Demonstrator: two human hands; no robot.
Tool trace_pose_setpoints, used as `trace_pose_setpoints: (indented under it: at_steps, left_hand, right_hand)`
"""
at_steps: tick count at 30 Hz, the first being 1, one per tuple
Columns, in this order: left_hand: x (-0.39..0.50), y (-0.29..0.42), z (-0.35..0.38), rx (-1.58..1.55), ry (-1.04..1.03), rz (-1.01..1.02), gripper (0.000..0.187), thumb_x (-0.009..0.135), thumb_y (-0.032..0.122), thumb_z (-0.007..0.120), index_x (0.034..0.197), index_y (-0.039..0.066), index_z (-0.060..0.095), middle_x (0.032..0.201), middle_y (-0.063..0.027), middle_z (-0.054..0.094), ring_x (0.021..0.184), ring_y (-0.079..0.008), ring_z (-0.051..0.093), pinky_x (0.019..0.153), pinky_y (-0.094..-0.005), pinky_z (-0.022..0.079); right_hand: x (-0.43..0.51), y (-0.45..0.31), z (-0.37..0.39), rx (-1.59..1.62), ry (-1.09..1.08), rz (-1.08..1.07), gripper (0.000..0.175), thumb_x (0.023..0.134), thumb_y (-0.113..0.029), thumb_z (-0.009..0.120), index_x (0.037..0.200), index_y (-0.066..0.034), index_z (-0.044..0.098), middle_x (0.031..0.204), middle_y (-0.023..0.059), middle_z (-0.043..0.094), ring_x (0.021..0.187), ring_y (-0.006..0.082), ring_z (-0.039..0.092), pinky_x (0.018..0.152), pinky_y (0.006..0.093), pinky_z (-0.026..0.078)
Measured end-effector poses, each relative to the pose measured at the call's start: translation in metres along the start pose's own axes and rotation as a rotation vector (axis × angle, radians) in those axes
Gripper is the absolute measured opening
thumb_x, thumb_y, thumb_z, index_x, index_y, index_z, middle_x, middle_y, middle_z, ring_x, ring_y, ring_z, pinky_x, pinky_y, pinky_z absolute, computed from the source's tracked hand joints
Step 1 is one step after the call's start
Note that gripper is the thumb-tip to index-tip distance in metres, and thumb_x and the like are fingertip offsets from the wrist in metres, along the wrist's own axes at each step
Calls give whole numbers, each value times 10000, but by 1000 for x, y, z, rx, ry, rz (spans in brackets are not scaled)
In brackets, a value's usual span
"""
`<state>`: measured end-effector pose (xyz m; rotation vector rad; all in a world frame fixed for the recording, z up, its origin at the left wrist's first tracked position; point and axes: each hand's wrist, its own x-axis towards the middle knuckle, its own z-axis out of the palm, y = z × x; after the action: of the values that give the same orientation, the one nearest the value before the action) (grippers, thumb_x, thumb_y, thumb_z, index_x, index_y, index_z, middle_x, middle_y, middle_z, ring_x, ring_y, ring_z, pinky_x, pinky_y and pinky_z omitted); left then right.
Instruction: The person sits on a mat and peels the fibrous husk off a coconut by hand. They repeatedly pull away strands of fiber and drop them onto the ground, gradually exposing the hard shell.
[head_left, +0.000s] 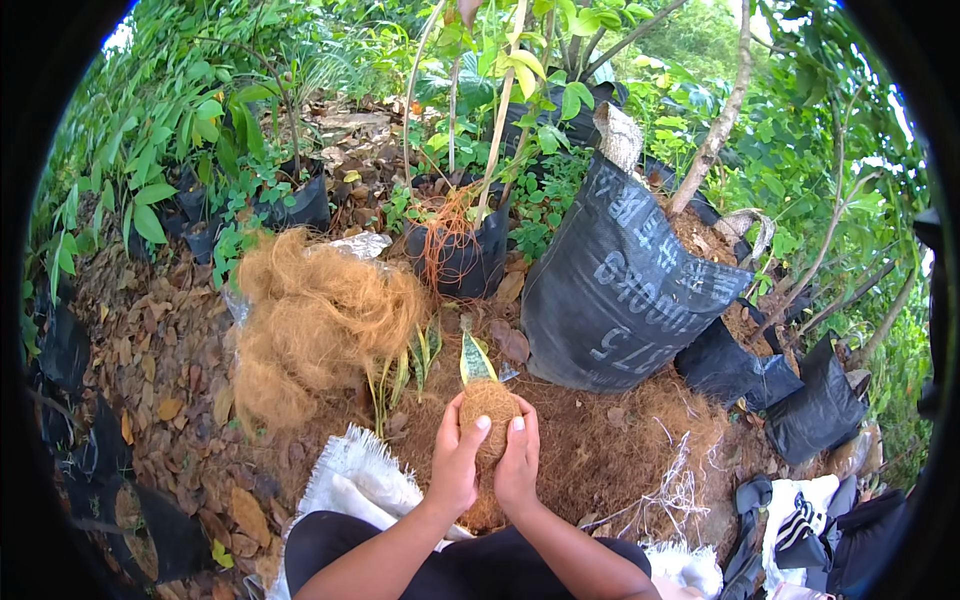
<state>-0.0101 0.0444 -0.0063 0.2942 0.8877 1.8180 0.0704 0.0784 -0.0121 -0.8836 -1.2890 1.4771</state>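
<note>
A ball of coconut fibre (491, 401) sits between my two hands, with a variegated snake plant leaf (475, 361) standing out of its far end. My left hand (455, 461) cups the ball from the left and my right hand (519, 465) from the right, both thumbs lying on top. Below my palms more brown fibre (482, 516) shows near my lap; whether it is a separate clump I cannot tell. Beyond my left hand lies a big loose heap of coir fibre (322, 322). Several more snake plant leaves (424, 352) rest at its right edge.
A large black woven sack (622, 292) bearing printed writing holds a young tree. Orange twine (450, 232) drapes over a black grow bag (469, 262). White string (679, 487) lies on fibre-strewn soil to the right. A white woven sack (352, 472) lies beside my legs.
</note>
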Motion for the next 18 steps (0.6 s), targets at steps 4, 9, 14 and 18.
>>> trace_pose_setpoints:
  at_steps: [4, 9, 14, 18]
  left_hand:
    - [1, 3, -2, -110, -58, -56, 562, 962, 105, 692, 1458, 8, 446, 1305, -94, 609, 1190, -174, 607, 1049, -340, 490]
    - [0, 3, -3, -110, -130, -56, 551, 950, 117, 711, 1438, 16, 475, 1284, -91, 633, 1170, -170, 633, 1034, -344, 507]
    - [-1, 3, -5, -74, -148, -110, 597, 934, 121, 731, 1455, 20, 456, 1295, -96, 628, 1175, -179, 634, 1047, -348, 503]
    - [0, 5, -3, -31, -211, -90, 641, 903, 84, 756, 1461, 20, 445, 1301, -98, 624, 1184, -182, 630, 1049, -353, 506]
  right_hand:
    - [2, -3, -3, 108, -31, 59, 453, 1137, -314, 329, 1427, 14, 445, 1348, 138, 554, 1230, 193, 539, 1085, 344, 417]
    - [-3, 2, -3, 59, -30, -17, 501, 1138, -313, 297, 1476, 39, 410, 1469, 176, 507, 1350, 242, 497, 1154, 370, 371]
    - [-3, 9, -4, -9, -23, -145, 529, 1134, -306, 266, 1480, 64, 416, 1527, 213, 474, 1413, 284, 461, 1203, 402, 315]
    - [4, 8, -7, -172, -10, -298, 522, 1129, -291, 261, 1460, 66, 448, 1522, 232, 479, 1444, 345, 425, 1242, 471, 229]
